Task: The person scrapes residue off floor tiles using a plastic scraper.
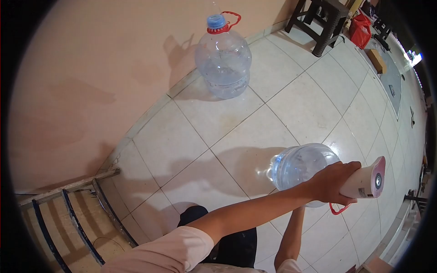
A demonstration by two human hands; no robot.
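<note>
My left hand (334, 181) is wrapped round a white electric water pump (360, 184) with a pink top and a round button. The pump sits at the neck end of a clear large water bottle (298, 166), which looks tilted, its base toward the left. A red carry handle (337, 210) hangs at this bottle's neck. From below, my right forearm (292, 234) reaches up to the bottle; the right hand itself is hidden behind my left arm and the bottle. Against the wall stands a second clear bottle (223, 63) with a blue cap (215, 21) and red handle.
A ladder-like frame (68, 186) with dark rungs lies at lower left. Along the peach wall (91, 82) at the top is a dark plastic stool (321, 22). Beyond it are a red bag (359, 31) and a brown box (377, 61). Pale tiles (236, 120) cover the floor.
</note>
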